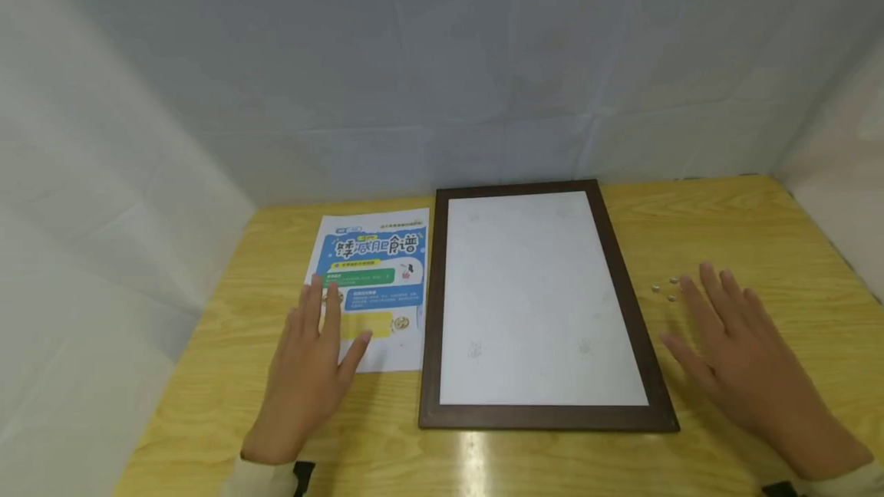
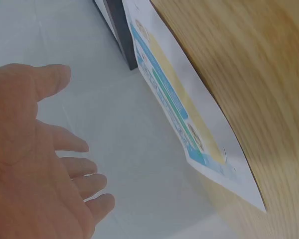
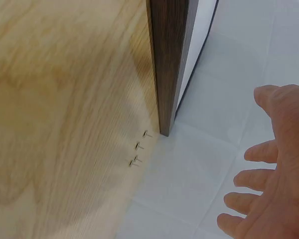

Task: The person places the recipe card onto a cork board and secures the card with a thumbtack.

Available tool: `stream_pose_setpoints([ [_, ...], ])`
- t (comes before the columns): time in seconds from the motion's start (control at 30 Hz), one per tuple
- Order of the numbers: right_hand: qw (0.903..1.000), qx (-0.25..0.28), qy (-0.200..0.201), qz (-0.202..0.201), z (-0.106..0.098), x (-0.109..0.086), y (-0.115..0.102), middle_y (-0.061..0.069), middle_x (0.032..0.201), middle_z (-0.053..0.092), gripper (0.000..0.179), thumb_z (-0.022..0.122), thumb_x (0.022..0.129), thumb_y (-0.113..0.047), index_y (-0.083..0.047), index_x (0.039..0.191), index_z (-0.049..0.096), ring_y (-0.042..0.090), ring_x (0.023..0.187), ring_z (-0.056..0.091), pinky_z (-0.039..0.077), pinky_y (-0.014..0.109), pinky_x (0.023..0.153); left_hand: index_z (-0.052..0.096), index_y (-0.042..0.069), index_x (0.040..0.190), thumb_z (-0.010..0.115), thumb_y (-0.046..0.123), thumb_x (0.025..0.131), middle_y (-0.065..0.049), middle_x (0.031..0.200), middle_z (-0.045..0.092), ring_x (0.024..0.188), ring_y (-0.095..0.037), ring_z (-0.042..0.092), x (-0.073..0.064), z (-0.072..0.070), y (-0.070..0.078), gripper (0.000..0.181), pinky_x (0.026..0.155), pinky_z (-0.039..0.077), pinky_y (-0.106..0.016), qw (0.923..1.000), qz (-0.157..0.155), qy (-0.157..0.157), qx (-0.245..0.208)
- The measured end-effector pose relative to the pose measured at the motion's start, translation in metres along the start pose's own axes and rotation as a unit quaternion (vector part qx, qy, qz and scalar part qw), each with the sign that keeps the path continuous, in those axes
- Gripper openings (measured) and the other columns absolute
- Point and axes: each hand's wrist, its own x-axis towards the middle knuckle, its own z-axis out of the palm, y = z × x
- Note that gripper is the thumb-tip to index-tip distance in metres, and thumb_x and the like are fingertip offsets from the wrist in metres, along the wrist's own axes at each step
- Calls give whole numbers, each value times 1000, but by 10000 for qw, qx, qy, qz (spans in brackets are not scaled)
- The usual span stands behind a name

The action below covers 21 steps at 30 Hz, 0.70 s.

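Observation:
A dark-framed white board (image 1: 539, 305) lies flat on the wooden table, faint smudges on its surface. Left of it, close along the frame, is a printed poster sheet (image 1: 387, 355) with blue, green and yellow blocks. My left hand (image 1: 304, 374) hovers over the sheet's lower left part, fingers extended and holding nothing. To the right of the board my right hand (image 1: 753, 366) is held palm down with spread fingers, also bare. Just beyond its index fingertip lie several metal thumbtacks (image 1: 671, 298); the right wrist view shows the thumbtacks (image 3: 138, 146) with their points up.
Pale sheeting hangs as a back wall (image 1: 414, 60) behind the table (image 1: 746, 228), with more on the left side (image 1: 103, 213) and right side. In the left wrist view the sheet (image 2: 214, 119) lies near the table's bare wood.

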Motion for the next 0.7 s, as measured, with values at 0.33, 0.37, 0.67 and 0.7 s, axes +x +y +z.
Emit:
stream_pose_setpoints([
  [0.33, 9998, 129, 133, 35, 1, 3, 15, 40, 154, 28, 73, 57, 104, -41, 8, 153, 34, 52, 147, 20, 9, 59, 122, 23, -15, 153, 51, 39, 106, -38, 160, 12, 147, -56, 12, 18, -6, -32, 77, 115, 19, -70, 9975, -324, -520, -339],
  [0.37, 9997, 125, 190, -3, 2, 3, 17, 40, 154, 29, 74, 55, 104, -44, 9, 152, 35, 53, 146, 21, 10, 58, 122, 23, -16, 153, 50, 40, 106, -38, 160, 12, 146, -57, 13, 19, -6, -35, 77, 115, 19, -70, 9970, -370, -557, -397],
  [0.67, 9948, 192, 901, -424, 11, 5, 31, 43, 142, 42, 88, 37, 103, -64, 14, 140, 49, 59, 134, 38, 27, 60, 117, 21, -19, 151, 49, 39, 107, -44, 156, 13, 142, -62, 17, 34, -7, -63, 79, 114, 21, -70, 9902, -707, -855, -850],
  [0.7, 9945, 169, 929, -442, 11, 5, 32, 43, 141, 44, 88, 37, 103, -64, 14, 139, 50, 60, 132, 40, 30, 62, 115, 21, -20, 151, 49, 38, 107, -44, 156, 13, 142, -62, 17, 36, -8, -66, 78, 114, 20, -71, 9889, -757, -906, -907],
])
